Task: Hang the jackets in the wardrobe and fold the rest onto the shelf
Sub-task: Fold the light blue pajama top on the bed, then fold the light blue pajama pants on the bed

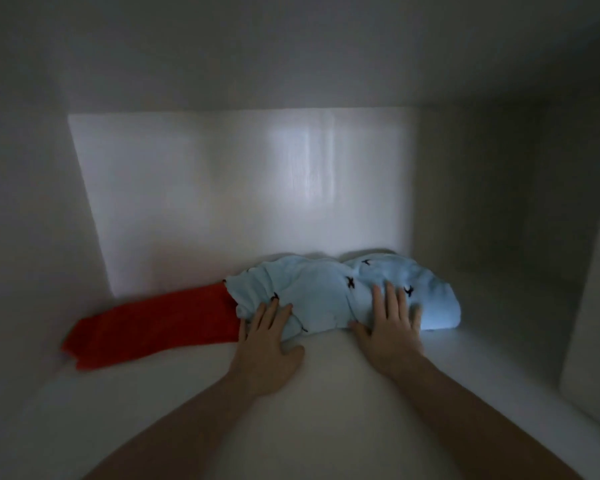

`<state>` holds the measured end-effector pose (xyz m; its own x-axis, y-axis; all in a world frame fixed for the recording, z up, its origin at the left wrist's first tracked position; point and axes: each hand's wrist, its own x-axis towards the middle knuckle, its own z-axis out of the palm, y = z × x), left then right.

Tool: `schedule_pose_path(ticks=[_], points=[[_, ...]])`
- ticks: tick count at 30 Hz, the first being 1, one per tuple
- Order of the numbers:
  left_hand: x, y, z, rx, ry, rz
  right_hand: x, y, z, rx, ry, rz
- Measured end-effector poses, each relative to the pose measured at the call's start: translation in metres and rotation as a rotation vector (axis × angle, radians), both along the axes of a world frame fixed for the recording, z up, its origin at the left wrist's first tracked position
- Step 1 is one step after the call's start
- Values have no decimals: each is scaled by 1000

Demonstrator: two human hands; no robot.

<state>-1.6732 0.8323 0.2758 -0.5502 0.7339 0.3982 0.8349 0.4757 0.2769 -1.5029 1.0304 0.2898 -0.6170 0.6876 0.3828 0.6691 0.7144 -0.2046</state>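
Note:
A folded light-blue garment [323, 292] with small dark marks lies on the white shelf [326, 393], close to the back wall. To its left lies a folded red garment [153, 327], partly tucked under the blue one's left end. My left hand [267, 336] rests with straight fingers on the blue garment's front left edge. My right hand [390, 318] presses flat on its right half, fingers spread. Both forearms reach in from the bottom of the view.
The shelf sits inside a white compartment with a back wall [243, 188], a left side wall [32, 220] and a right side wall [516, 202]. A pale panel edge [593, 306] stands at the far right. The lighting is dim.

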Motion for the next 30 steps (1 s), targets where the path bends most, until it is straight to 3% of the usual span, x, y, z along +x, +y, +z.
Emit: schedule_pose_path(ticks=[6, 9, 14, 17, 21, 26, 30], points=[[20, -9, 13, 38, 148, -40, 46, -49, -4, -254, -140, 58], [49, -18, 23, 65, 204, -171, 81, -83, 1, -307, -169, 90], [144, -28, 42, 181, 117, -552, 174, -140, 7, -430, 90, 131], [213, -43, 53, 229, 83, -776, 252, -181, 7, -401, 241, 101], [310, -69, 53, 189, 45, -1039, 370, -250, 3, -321, 335, -48], [438, -106, 37, 70, 113, -1348, 526, -362, -20, -332, 356, -394], [559, -153, 6, 1, -2, -1517, 645, -475, -49, -340, 413, -677]])
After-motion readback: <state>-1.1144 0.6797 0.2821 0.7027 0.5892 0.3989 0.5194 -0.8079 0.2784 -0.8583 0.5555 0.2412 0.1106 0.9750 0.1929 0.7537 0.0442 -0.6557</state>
